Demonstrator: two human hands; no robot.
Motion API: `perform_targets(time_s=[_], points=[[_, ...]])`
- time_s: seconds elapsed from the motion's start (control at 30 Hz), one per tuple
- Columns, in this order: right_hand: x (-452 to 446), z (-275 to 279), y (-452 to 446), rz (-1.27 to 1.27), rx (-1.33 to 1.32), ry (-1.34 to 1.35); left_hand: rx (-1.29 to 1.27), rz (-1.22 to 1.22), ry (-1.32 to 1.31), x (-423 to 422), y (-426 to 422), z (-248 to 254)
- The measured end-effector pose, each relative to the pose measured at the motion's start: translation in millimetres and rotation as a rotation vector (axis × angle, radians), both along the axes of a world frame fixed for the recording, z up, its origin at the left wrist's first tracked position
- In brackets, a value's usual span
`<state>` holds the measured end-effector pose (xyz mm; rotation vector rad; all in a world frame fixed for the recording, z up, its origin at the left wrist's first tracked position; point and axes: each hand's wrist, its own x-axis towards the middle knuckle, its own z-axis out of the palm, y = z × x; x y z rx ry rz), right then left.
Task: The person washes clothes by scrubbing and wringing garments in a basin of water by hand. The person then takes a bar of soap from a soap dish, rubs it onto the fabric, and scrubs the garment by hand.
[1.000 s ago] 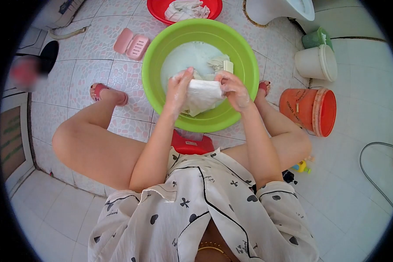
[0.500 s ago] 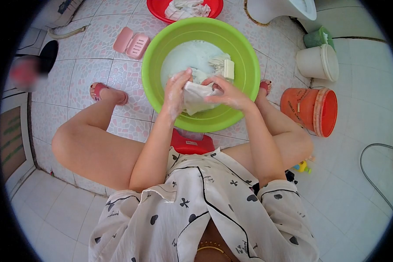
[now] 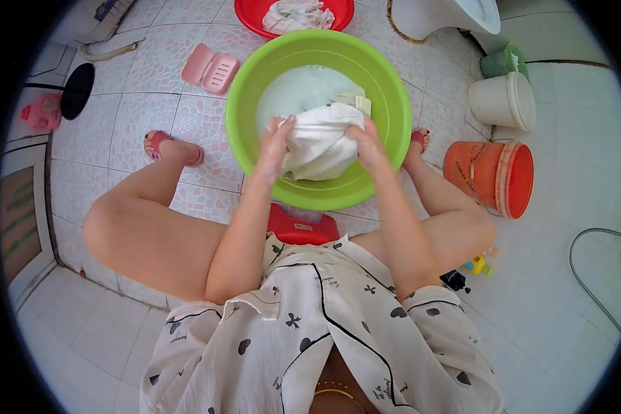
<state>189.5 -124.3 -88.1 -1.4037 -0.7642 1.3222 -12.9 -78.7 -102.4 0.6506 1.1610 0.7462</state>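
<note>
A white wet cloth (image 3: 321, 141) is stretched between my two hands over the green basin (image 3: 390, 90). My left hand (image 3: 277, 141) grips its left edge, fingers closed on the fabric. At the right edge, my right hand (image 3: 367, 143) is closed on the same cloth. Cloudy, soapy water (image 3: 300, 86) fills the basin behind it. A pale soap bar (image 3: 363, 105) rests at the right side of the basin, partly covered by the cloth, beside a bunched bit of light fabric (image 3: 348, 95).
Beyond the basin stands a red basin (image 3: 245, 17) with white cloth (image 3: 297, 15). A pink soap box (image 3: 217, 72) lies open on the tiles to the left. On the right are an orange bucket (image 3: 472, 169) lying on its side, a white bucket (image 3: 493, 102) and a green bin (image 3: 497, 63).
My hands have moved apart and the cloth is now spread wide between them. It covers more of the soap bar than before.
</note>
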Motion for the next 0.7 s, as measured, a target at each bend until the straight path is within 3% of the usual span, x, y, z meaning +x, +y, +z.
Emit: perform_targets(time_s=[0.07, 0.13, 0.23, 0.3, 0.4, 0.43, 0.47, 0.5, 0.57, 0.6, 0.7], points=[[-8.7, -10.9, 3.9, -0.168, 0.075, -0.008, 0.006, -0.007, 0.062, 7.6, -5.8, -21.9], [-29.6, 3.7, 7.2, -0.064, 0.18, -0.174, 0.077, -0.039, 0.197, 12.0, -9.1, -33.1], [-81.9, 42.9, -6.9, 0.113, 0.233, -0.304, -0.103, 0.223, -0.361, 17.3, -7.8, -29.1], [-109.4, 37.0, -22.3, 0.245, 0.318, -0.694, -0.236, 0.062, -0.419, 6.0, 6.4, -76.6], [-137.9, 44.7, -29.2, 0.248, 0.165, -1.064, -0.251, 0.076, -0.457, 11.0, 3.5, -85.5], [-133.4, 32.4, -23.6, 0.165, -0.049, -1.139, -0.236, 0.05, -0.512, 13.1, -8.3, -75.0], [-115.9, 10.2, -15.6, 0.068, -0.128, -1.107, -0.221, 0.027, -0.566, 16.7, -23.0, -64.0], [-91.8, -6.4, -3.6, -0.03, -0.205, -1.072, -0.18, 0.077, -0.429, 28.7, -30.0, -17.5], [-54.3, 8.1, 25.0, -0.14, -0.469, -1.001, -0.065, 0.023, -0.404, 52.8, -42.6, -24.1], [-54.5, 12.8, 26.7, -0.129, -0.422, -0.965, -0.004, -0.005, -0.393, 57.2, -42.4, -23.4], [-59.6, 23.3, 18.5, -0.105, -0.258, -0.878, -0.136, 0.11, -0.418, 54.2, -34.0, -19.7]])
